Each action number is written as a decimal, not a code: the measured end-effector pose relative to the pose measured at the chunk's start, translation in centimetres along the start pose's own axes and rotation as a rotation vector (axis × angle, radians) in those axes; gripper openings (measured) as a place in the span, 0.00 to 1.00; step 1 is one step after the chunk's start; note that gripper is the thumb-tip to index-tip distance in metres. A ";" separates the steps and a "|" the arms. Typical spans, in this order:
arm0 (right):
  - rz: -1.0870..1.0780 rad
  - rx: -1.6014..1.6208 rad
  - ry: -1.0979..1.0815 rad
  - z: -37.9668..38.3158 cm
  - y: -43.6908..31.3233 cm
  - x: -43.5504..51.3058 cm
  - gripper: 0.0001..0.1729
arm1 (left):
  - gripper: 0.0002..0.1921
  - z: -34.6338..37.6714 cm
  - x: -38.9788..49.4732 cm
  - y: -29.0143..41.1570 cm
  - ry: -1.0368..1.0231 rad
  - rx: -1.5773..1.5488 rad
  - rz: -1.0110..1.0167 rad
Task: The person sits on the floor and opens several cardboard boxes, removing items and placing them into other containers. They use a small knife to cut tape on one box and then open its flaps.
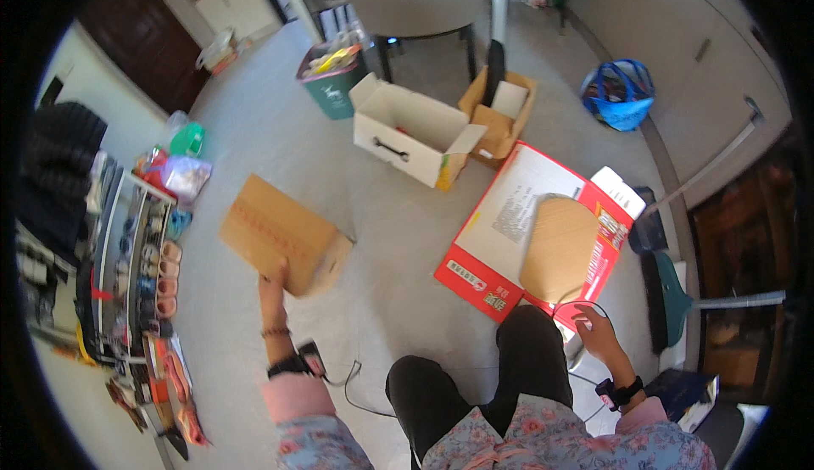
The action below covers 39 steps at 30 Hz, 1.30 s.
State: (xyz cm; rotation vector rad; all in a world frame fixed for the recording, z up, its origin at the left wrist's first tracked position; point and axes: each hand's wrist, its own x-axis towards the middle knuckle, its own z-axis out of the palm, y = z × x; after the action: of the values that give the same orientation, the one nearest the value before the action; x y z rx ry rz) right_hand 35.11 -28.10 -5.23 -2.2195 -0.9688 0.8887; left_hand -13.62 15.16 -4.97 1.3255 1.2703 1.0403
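Note:
My left hand (275, 279) grips the near edge of a brown cardboard box (280, 225); the thumb lies on its upper face, and the other fingers are hidden. The box is tilted and slightly blurred. My right hand (596, 333) is by my right knee with its fingers apart and nothing visibly held. A thin black cable (591, 302) loops close to its fingertips. Just beyond that hand, an oval-looking piece of brown cardboard (559, 247) rests on a red and white printed carton (496, 215) that bears writing.
Ahead stand an open white carton (407, 123), a brown box with contents (531, 104) and a full green bin (331, 91). A shoe rack (137, 234) lines the left. On the right are a blue bag (620, 104) and a broom (671, 301). Another cable (350, 387) trails near my left wrist.

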 end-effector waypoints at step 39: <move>-0.554 0.294 -0.298 21.2 -11.7 6.7 0.41 | 0.36 11.5 -19.3 -5.5 -0.095 0.141 0.052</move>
State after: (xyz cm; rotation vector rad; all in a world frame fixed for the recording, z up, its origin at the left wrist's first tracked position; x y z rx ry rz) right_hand 17.92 -11.35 -12.76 -1.4841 -1.3965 1.0254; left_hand -4.77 -5.24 -11.13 1.5047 1.2626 0.9258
